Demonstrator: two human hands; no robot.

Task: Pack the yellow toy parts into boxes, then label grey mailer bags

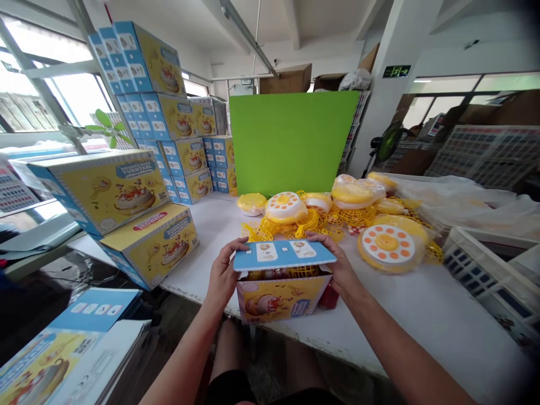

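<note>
A yellow printed carton (pixel 280 298) stands at the table's front edge, its blue lid flap (pixel 284 255) partly raised. Yellow netting and some dark red pieces show in the gap under the flap. My left hand (pixel 225 269) grips the left end of the flap and carton, thumb on top. At the opposite end, my right hand (pixel 337 265) has its fingers curled over the flap's back corner. A red object (pixel 328 297) lies beside the carton, partly hidden by it and my right wrist.
Behind the carton lie wrapped yellow-and-white round toys (pixel 287 207) and yellow nets (pixel 333 222). Printed boxes (pixel 147 242) are stacked at left, with flat cartons (pixel 84 349) below. A white crate (pixel 485 275) stands at right. A green panel (pixel 291 143) rises at the back.
</note>
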